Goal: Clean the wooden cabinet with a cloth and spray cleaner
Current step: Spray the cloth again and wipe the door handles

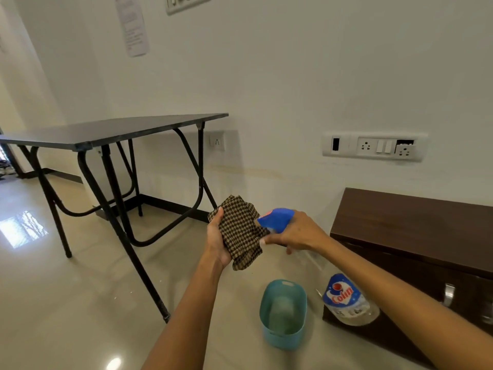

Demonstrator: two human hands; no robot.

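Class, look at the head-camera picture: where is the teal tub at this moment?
The teal tub stands on the floor in the lower middle of the head view, just left of the Colin spray bottle and the wooden cabinet, below the checked cloth.

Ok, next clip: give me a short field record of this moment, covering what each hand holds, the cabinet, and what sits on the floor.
left hand: grips brown checked cloth, bunched
right hand: holds clear spray bottle with blue trigger head, nozzle aimed at the cloth
dark wooden cabinet: at right against wall, top bare, not yet touched
floor: teal plastic tub beside the cabinet
background: black folding table
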